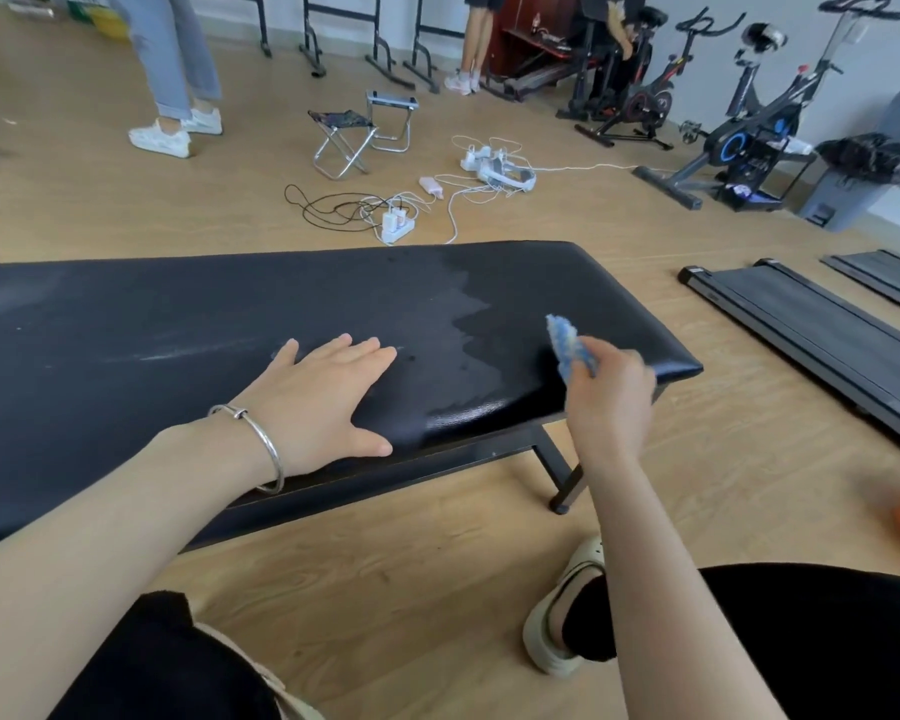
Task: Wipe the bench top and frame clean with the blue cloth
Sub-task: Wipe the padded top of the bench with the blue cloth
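Plainly, left hand point(323, 397) rests flat on the bench top point(178, 314); right hand point(611, 402) grips the blue cloth point(565, 340).

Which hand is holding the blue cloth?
The right hand, gripping the blue cloth near the bench's end; the left hand, wearing a bracelet, lies flat and empty on the bench top.
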